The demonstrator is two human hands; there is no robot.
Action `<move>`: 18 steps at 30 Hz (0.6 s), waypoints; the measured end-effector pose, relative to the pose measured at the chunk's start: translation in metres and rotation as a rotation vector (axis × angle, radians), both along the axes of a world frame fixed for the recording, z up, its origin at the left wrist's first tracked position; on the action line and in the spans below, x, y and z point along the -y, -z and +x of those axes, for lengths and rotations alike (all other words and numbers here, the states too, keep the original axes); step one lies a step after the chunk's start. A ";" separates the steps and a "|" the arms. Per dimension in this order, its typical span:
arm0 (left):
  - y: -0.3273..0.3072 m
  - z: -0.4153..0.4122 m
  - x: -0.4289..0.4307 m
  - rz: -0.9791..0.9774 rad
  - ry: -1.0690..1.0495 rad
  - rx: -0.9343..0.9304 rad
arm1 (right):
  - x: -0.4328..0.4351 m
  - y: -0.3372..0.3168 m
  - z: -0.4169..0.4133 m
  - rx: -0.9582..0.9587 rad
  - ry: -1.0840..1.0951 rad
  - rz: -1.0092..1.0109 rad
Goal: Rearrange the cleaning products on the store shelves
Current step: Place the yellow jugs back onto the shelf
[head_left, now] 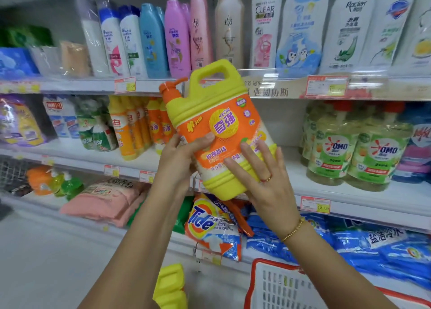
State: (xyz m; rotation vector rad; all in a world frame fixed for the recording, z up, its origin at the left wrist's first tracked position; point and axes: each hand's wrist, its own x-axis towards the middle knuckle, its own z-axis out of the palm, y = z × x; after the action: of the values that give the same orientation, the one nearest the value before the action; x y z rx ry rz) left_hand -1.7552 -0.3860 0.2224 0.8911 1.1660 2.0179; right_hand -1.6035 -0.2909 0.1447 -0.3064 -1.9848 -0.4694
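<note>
Two hands hold a tilted yellow detergent jug (221,126) in the air before the store shelves (300,175).
The left hand (184,154) grips its side, thumb on the label; the right hand (263,175) presses spread fingers against its front.

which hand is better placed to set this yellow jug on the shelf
Left, likely: the left hand grips the yellow jug, thumb across the label, while the right hand only lies flat against it.

Yellow jug (207,105), orange label (224,126), seemingly dotted.
</note>
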 end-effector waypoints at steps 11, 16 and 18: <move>-0.012 -0.003 0.016 0.092 0.164 -0.063 | 0.002 -0.025 -0.001 -0.200 -0.089 0.050; -0.007 0.016 -0.003 0.215 0.440 0.120 | 0.033 -0.027 -0.006 -0.439 -0.341 -0.521; 0.000 0.015 -0.013 0.140 0.394 0.079 | 0.044 -0.028 -0.009 -0.589 -0.482 -0.810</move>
State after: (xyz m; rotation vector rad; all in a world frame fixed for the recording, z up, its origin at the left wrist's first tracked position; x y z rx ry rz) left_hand -1.7403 -0.3734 0.2226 1.0106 0.7436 1.8052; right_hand -1.6125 -0.3349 0.1728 -0.3878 -1.4958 0.6888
